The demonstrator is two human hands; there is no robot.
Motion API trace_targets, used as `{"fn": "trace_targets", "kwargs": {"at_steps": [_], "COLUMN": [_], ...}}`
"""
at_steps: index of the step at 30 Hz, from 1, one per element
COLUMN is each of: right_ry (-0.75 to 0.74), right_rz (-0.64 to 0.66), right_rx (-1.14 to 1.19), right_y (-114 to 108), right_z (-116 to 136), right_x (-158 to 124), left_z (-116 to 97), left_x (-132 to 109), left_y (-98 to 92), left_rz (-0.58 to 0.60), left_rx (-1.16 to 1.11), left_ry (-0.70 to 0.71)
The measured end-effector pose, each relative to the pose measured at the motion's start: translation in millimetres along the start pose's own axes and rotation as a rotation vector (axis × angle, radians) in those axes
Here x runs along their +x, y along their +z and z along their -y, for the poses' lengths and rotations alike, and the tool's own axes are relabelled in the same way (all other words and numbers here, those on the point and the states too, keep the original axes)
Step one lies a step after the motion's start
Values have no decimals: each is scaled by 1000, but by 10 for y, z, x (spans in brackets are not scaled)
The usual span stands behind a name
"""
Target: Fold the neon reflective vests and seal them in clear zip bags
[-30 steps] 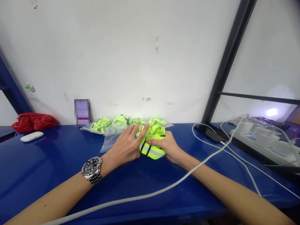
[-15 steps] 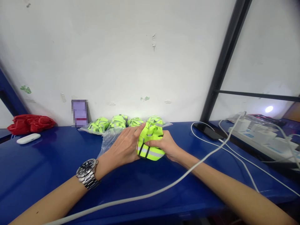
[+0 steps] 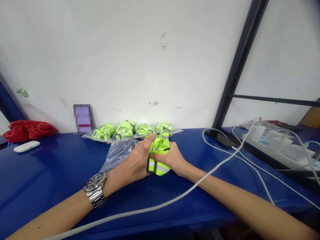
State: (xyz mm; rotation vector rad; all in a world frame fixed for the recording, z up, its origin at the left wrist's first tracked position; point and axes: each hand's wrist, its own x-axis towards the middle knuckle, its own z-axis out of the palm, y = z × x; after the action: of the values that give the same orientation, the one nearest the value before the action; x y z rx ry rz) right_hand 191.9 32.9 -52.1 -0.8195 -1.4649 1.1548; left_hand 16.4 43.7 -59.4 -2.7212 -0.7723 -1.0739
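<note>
A bundled neon yellow-green strap (image 3: 162,169) with grey reflective bands and a black buckle is held between my two hands above the blue table (image 3: 140,200). My left hand (image 3: 137,158), with a metal watch at the wrist, presses its left side. My right hand (image 3: 173,160) grips it from the right, thumb across the front. Some fingers of both hands are hidden behind the bundle. An unfilled clear plastic bag (image 3: 117,151) lies beside and partly behind my left hand. Several similar bundles (image 3: 125,129) in clear bags are lined up along the wall.
At the left are a red plastic bag (image 3: 30,130) and a white case (image 3: 27,146). A pixelated phone (image 3: 83,119) leans on the wall. Right of my hands are a dark phone (image 3: 220,138) and a power strip (image 3: 272,146). A white cable (image 3: 150,210) crosses over my right forearm.
The bundle looks narrower and more compressed between my hands, which have come closer together. More of the clear bag shows behind my left hand. The view has shifted slightly.
</note>
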Motion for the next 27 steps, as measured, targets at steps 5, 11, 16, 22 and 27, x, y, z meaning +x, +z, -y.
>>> {"fn": "trace_targets", "kwargs": {"at_steps": [5,11,16,22,27], "right_ry": [-104,-114,8,57,143], "right_rz": [-84,-60,283,101,49], "right_rx": [-153,-180,48,127,227], "right_y": [61,20,-93,-41,-33], "right_z": [-90,-62,68,-7,-11], "right_x": [42,61,34,8,11], "left_z": [-70,-75,9,-16,-26], "left_x": [13,48,29,36,54], "left_y": [-18,-43,-45,-80,-350], "left_rz": [41,45,78,125,396], "left_rx": [2,9,8,15,112], "left_ry": [-35,-53,-39,-42,-4]}}
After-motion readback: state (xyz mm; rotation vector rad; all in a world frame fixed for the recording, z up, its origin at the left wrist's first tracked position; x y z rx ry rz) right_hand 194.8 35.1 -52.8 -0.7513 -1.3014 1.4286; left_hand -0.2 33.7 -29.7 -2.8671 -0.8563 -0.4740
